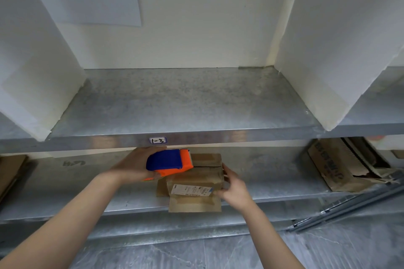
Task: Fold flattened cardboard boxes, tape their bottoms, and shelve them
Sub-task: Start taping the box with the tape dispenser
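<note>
Head view: the left hand [133, 166] is gripping a blue-orange tape dispenser [168, 162] over the small cardboard box [192, 179] at the lower shelf's [273, 172] front edge, and the right hand [232, 190] is holding its side. Folding seems mostly done; taping and shelving are remaining.

The left hand [133, 167] grips a blue-and-orange tape dispenser [169, 162] over a small cardboard box [194, 181] (white label on top) that the right hand [232, 189] holds on the lower metal shelf [65, 192].

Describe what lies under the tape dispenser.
The far left corner of the box, on the lower shelf; the left hand grips the dispenser. The dispenser covers that corner, so contact and tape there cannot be seen.
</note>
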Demonstrator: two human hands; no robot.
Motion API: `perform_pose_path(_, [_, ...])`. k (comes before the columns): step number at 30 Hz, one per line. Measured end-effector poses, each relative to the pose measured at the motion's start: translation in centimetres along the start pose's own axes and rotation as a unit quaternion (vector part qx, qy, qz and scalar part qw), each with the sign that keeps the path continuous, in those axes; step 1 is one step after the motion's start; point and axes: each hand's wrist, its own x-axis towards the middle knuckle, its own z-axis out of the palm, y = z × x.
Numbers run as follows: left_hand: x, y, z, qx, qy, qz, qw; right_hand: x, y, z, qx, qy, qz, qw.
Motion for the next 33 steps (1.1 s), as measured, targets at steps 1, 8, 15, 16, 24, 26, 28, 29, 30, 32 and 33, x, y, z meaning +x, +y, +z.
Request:
perform_pose_path(1, [0.0, -0.1, 0.1, 0.003, 0.001, 0.001, 1.0, 0.1, -0.1, 0.1, -0.004, 0.0, 0.002, 1.0])
perform_pose_path(8, [-0.3, -1.0, 0.7, 0.018, 0.017, -0.012, 1.0, 1.9, -0.9, 0.2, -0.039, 0.03, -0.023, 0.999])
perform_pose_path(15, [-0.4, -1.3, 1.0, -0.01, 0.025, -0.009, 1.0, 2.3, -1.1, 1.1, -0.08, 0.043, -0.012, 0.996])
perform_pose_path(16, [-0.5, -1.2, 0.9, -0.019, 0.026, -0.011, 0.999, 2.5, -0.9, 1.0, -0.057, 0.044, -0.009, 0.997])
perform_pose_path(24, [-3.9, -3.5, -2.4, -0.012, 0.029, -0.064, 0.997, 3.1, -1.0, 0.3, 0.003, 0.02, 0.039, 0.999])
perform_pose_path(26, [-5.4, -4.8, -4.0, -0.011, 0.036, -0.081, 0.996, 3.1, -1.2, 0.5, 0.002, 0.017, 0.041, 0.999])
perform_pose_path(28, [-6.3, -5.4, -4.6, -0.01, 0.034, -0.082, 0.996, 3.1, -1.6, 0.5, -0.006, 0.012, 0.042, 0.999])
perform_pose_path(29, [-6.4, -5.4, -4.6, -0.011, 0.033, -0.078, 0.996, 3.1, -1.7, 0.5, -0.012, 0.01, 0.043, 0.999])
perform_pose_path(30, [-6.5, -5.4, -4.6, -0.012, 0.033, -0.075, 0.997, 3.0, -1.8, 0.5, -0.016, 0.009, 0.043, 0.999])
perform_pose_path(32, [-6.7, -5.6, -4.7, -0.001, 0.032, -0.069, 0.997, 3.1, -1.9, 0.4, -0.022, 0.006, 0.045, 0.999])
perform_pose_path(33, [-6.9, -5.9, -4.7, 0.009, 0.032, -0.065, 0.997, 3.0, -2.0, 0.3, -0.023, 0.004, 0.046, 0.999])
